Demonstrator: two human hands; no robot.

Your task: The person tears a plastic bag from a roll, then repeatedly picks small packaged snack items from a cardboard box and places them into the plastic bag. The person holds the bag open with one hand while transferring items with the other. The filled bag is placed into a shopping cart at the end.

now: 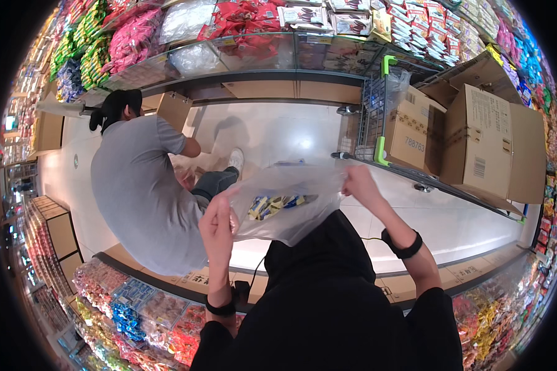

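Stretched between my two hands is a translucent plastic bag (301, 183). Several yellow-and-blue wrapped packets (278, 206) show inside it or through its film. My left hand (217, 221) grips the bag's left edge with curled fingers. Its right edge is pinched by my right hand (363, 186), a little higher up. The bag hangs over the pale tiled floor, in front of my black clothing (320, 297). Part of the packets is blurred by the film.
A crouching person in a grey shirt (144, 185) is close at my left. To the right stands a cart (373, 116) with green corners, loaded with cardboard boxes (476, 134). Glass-fronted display bins (260, 53) of wrapped sweets run ahead; more sweets (130, 320) lie behind me.
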